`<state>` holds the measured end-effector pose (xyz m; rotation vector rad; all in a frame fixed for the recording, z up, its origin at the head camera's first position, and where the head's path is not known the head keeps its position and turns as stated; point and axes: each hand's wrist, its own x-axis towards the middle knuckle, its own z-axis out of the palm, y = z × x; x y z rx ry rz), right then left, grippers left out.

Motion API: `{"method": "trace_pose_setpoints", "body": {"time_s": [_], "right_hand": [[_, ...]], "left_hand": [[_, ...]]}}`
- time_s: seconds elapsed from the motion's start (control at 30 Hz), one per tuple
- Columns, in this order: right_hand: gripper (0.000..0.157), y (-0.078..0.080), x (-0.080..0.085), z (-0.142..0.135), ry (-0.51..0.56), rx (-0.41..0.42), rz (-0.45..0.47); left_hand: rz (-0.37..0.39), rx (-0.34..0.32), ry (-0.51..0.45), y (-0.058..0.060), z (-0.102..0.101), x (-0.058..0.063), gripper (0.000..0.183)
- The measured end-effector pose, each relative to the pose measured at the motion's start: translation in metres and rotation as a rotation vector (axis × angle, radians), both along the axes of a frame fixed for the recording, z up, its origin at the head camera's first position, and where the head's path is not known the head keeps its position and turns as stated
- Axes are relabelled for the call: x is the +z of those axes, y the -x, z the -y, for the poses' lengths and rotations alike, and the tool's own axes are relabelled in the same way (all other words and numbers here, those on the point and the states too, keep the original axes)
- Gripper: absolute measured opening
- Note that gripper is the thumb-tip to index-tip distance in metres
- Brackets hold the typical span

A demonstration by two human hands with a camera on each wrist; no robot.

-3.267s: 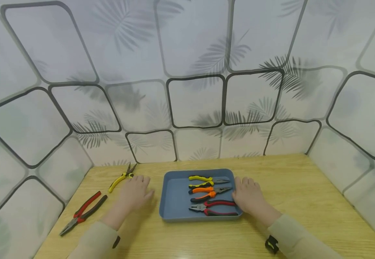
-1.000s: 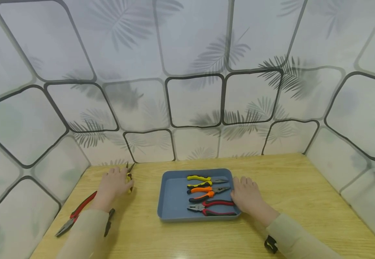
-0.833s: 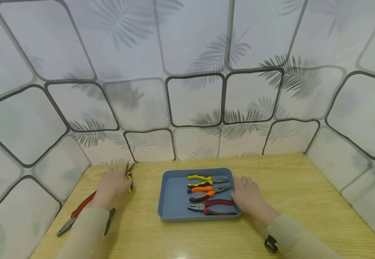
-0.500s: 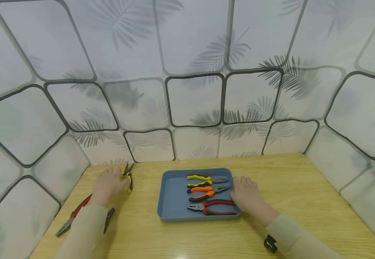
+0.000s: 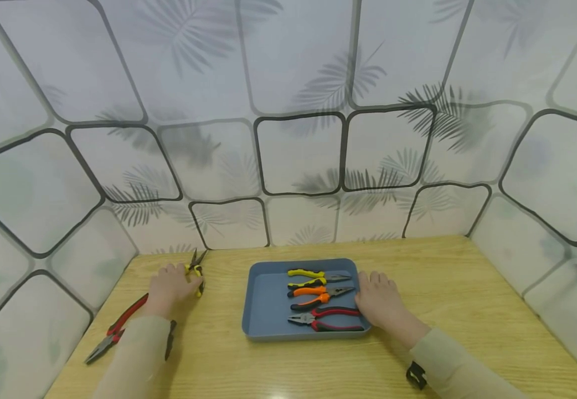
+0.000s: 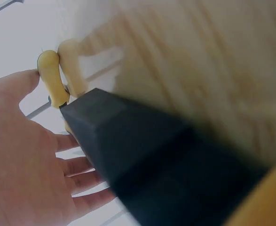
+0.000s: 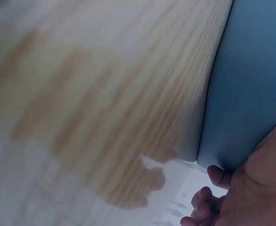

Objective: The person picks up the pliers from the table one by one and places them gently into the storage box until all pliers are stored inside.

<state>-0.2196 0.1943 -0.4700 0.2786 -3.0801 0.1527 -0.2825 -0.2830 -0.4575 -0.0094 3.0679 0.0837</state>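
Note:
At the table's far left, my left hand (image 5: 167, 285) is over a pair of yellow-and-black long-nose pliers (image 5: 196, 270), whose jaws point at the wall, spread. In the left wrist view my thumb touches the end of one yellow handle (image 6: 53, 75); the fingers reach behind the other, partly hidden. My right hand (image 5: 380, 299) holds the right rim of a blue-grey tray (image 5: 268, 335); the right wrist view shows curled fingers by its outer wall (image 7: 243, 94). In the tray lie yellow-black pliers (image 5: 315, 278), orange-black pliers (image 5: 318, 297) and red-black combination pliers (image 5: 323, 320).
Larger red-and-black pliers (image 5: 114, 332) lie at the left edge, partly under my left forearm. A dark blurred wedge (image 6: 128, 136) fills much of the left wrist view. Patterned curtains (image 5: 300, 155) enclose the wooden table (image 5: 288, 366) at back and sides.
My left hand has moved left from the right side of the yellow-and-black pliers onto their handles, then drawn slightly toward me. My right hand and the tray have stayed put.

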Motion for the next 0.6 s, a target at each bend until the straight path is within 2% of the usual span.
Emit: {"method": "trace_pose_setpoints", "body": {"time_s": [0.37, 0.6], "right_hand": [[0.021, -0.0005, -0.0008, 0.0001, 0.002, -0.009, 0.002], [0.02, -0.0005, 0.0012, 0.0009, 0.004, -0.009, 0.01]], "left_hand": [[0.008, 0.007, 0.027, 0.0049, -0.0036, -0.0098, 0.105], [0.022, 0.008, 0.025, 0.0078, -0.0067, -0.0074, 0.099]]}}
